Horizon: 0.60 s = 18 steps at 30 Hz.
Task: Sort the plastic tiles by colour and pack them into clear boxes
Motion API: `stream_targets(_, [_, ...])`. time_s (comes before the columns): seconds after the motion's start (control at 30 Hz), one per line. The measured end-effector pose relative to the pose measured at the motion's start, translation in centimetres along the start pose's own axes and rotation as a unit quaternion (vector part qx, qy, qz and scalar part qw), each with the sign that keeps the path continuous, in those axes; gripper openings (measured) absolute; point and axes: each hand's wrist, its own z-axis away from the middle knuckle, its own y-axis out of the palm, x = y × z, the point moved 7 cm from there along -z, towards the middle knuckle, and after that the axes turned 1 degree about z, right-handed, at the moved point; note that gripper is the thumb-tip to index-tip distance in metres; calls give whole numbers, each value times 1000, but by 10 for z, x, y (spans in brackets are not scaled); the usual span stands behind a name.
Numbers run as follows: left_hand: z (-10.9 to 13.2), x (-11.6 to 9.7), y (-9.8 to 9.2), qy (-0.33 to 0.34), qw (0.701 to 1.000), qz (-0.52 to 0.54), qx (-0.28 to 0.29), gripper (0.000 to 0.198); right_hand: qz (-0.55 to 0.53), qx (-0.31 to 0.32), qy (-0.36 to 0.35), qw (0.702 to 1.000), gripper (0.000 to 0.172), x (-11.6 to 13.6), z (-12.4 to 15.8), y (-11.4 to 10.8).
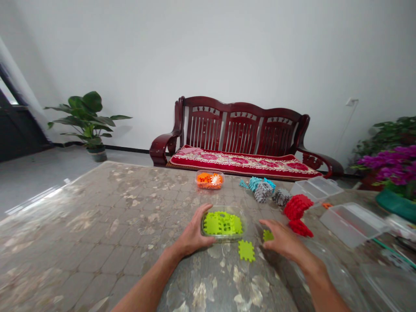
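My left hand (pixel 196 232) is wrapped round the left side of a clear plastic container (pixel 244 229), thumb at the near edge and fingers at the far side. Lime-green interlocking tiles (pixel 221 223) with notched edges fill that container. To its right, my right hand (pixel 282 239) has its thumb and fingers closed on a single green interlocking tile (pixel 267 235), which is partly hidden by the hand. Another loose green tile (pixel 246 251) lies flat on the table, just in front of the container and between my hands.
Behind stands a clear container of orange pieces (pixel 209 180). Blue pieces (pixel 256 183), grey pieces (pixel 263 192) and red pieces (pixel 297 207) are piled to the right. Translucent boxes (pixel 352 223), clear lids (pixel 388 286) and purple flowers (pixel 393 164) occupy the right side of the patterned table (pixel 130 216).
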Motion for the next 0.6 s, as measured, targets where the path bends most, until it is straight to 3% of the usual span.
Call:
stream_targets(0.1, [0, 0, 1, 14, 1000, -27, 7, 90, 14, -44, -17, 999, 55, 12, 10, -3])
stream_targets(0.27, [0, 2, 2, 20, 997, -70, 12, 83, -39, -135, -165, 976, 37, 81, 15, -18])
stream_targets(0.43, [3, -1, 1, 60, 990, -125, -6, 80, -7, -122, -260, 958, 38, 140, 10, -6])
stream_targets(0.6, [11, -20, -1, 160, 956, -244, -38, 65, 4, -102, -280, 954, 34, 150, 6, 10])
